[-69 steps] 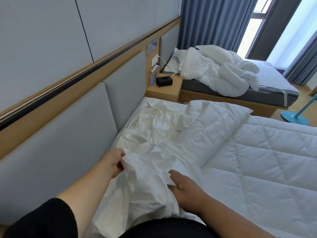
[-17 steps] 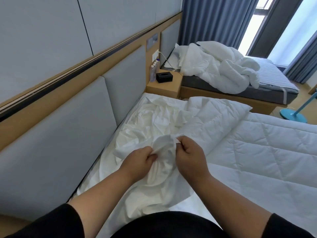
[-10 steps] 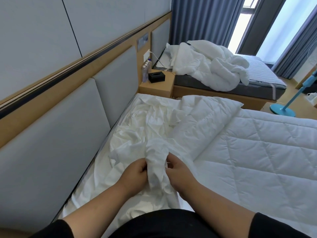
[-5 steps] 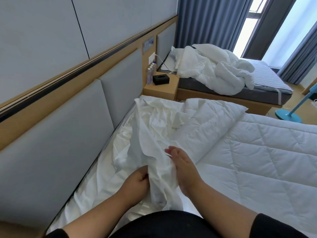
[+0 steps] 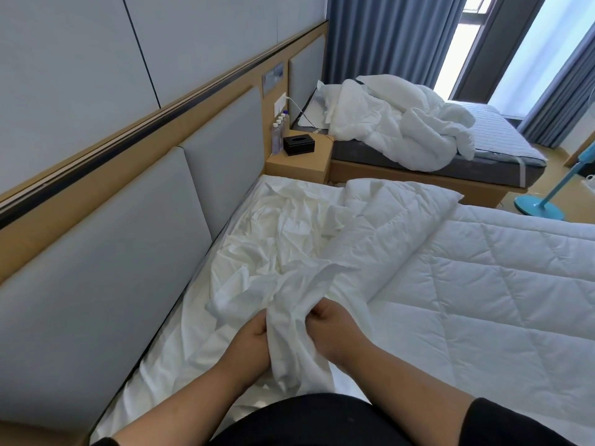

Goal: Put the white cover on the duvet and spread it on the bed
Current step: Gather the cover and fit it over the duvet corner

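White cotton hides most of what matters: the bunched cover (image 5: 289, 252) swallows the fingertips of both hands, and the person's dark-clothed body cuts off the near edge of the bed (image 5: 180, 333). The left hand (image 5: 249, 338) and right hand (image 5: 335, 329) sit close together, fingers curled tight into one gathered rope of that cover, which spills crumpled toward the grey padded headboard (image 5: 128, 226). Beside it, the quilted duvet (image 5: 467, 284) lies across the mattress, its upper corner folded back over itself. On the bedside bench (image 5: 299, 162) stand a black tissue box (image 5: 298, 145) and small bottles (image 5: 279, 130), their labels too small to read. Beyond, a second bed (image 5: 450, 162) carries heaped bedding.
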Demonstrator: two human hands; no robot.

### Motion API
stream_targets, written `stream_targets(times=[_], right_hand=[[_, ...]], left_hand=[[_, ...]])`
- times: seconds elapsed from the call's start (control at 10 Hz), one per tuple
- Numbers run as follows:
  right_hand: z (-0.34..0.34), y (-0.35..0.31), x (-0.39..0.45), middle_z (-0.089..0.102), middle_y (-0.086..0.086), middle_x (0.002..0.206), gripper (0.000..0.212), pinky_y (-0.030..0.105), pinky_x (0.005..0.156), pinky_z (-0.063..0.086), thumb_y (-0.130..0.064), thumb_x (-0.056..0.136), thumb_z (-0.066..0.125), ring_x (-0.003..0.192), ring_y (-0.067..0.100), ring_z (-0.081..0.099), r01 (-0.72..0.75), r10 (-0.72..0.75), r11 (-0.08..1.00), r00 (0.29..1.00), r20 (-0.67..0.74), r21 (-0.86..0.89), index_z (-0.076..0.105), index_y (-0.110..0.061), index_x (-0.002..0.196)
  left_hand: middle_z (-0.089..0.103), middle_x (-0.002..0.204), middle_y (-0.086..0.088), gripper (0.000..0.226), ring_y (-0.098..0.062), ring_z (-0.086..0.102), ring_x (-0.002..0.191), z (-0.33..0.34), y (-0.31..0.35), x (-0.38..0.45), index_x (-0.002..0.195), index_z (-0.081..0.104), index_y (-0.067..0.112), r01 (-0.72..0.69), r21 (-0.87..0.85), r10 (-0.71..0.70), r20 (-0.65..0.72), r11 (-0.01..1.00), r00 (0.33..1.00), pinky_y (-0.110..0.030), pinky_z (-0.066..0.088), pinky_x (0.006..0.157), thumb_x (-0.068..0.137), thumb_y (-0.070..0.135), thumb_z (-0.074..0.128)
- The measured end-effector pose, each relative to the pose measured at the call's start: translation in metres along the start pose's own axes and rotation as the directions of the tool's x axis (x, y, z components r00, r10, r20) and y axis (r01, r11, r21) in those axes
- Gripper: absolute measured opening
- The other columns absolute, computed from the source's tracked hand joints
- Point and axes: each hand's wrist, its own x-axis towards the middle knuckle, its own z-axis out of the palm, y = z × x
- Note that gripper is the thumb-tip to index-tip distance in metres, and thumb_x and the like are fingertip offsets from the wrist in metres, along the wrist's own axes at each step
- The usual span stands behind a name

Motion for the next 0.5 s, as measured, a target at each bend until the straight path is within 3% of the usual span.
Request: stream_targets(times=[0.1, 0.2, 0.3, 0.4, 0.5], right_hand=[[-0.009, -0.001, 0.01, 0.075, -0.003, 0.086, 0.009, 0.033, 0.078, 0.06, -0.025, 0.085, 0.071, 0.083, 0.013, 0.07, -0.001, 0.002, 1.0, 0.99, -0.142, 0.011, 0.072, -0.017, 0.088], [-0.022, 0.0, 0.026, 0.064, 0.007, 0.071, 0.025, 0.029, 0.065, 0.045, -0.026, 0.084, 0.065, 0.066, 0.007, 0.052, -0.008, -0.009, 0.997, 0.979, -0.203, -0.081, 0.062, -0.001, 0.081], [-0.029, -0.006, 0.045, 0.053, -0.001, 0.066, 0.033, 0.023, 0.062, 0.041, -0.03, 0.083, 0.065, 0.067, 0.01, 0.048, 0.014, -0.035, 0.995, 0.973, -0.229, -0.094, 0.056, -0.001, 0.074], [-0.037, -0.026, 0.061, 0.043, 0.003, 0.063, 0.037, 0.025, 0.057, 0.037, -0.026, 0.093, 0.062, 0.061, 0.014, 0.039, 0.057, -0.057, 0.998, 0.949, -0.309, -0.01, 0.046, -0.007, 0.065], [-0.041, -0.044, 0.064, 0.039, 0.006, 0.064, 0.043, 0.032, 0.058, 0.035, -0.035, 0.096, 0.06, 0.063, 0.017, 0.038, 0.109, -0.027, 0.974, 0.928, -0.371, 0.201, 0.044, -0.009, 0.066]], left_hand=[[0.073, 0.098, -0.006, 0.027, -0.026, 0.069, 0.099, -0.006, 0.013, 0.007, 0.092, 0.071, 0.016, -0.049, 0.112, 0.023, 0.223, 0.993, 0.975, -0.039, 0.055, 0.093, 0.103, 0.032, 0.052], [0.064, 0.099, -0.028, 0.035, -0.029, 0.063, 0.091, -0.007, 0.067, -0.003, 0.093, 0.065, 0.008, -0.105, -0.134, 0.131, 0.204, 0.985, 0.97, -0.051, 0.05, 0.088, 0.097, 0.042, 0.056], [0.056, 0.08, -0.018, 0.033, -0.025, 0.054, 0.077, -0.003, 0.107, -0.024, 0.077, 0.059, 0.008, -0.14, -0.213, 0.214, 0.377, 0.967, 0.901, -0.041, 0.049, 0.075, 0.088, 0.038, 0.06], [0.066, 0.081, 0.0, 0.03, -0.016, 0.062, 0.08, 0.004, 0.101, -0.041, 0.072, 0.071, 0.022, 0.024, -0.033, -0.001, 0.576, 0.999, 0.818, -0.032, 0.048, 0.079, 0.095, 0.036, 0.058], [0.07, 0.088, -0.005, 0.027, -0.018, 0.066, 0.086, 0.003, 0.057, -0.032, 0.079, 0.075, 0.021, 0.312, 0.121, -0.319, 0.6, 0.943, 0.734, -0.035, 0.051, 0.083, 0.098, 0.031, 0.058]])
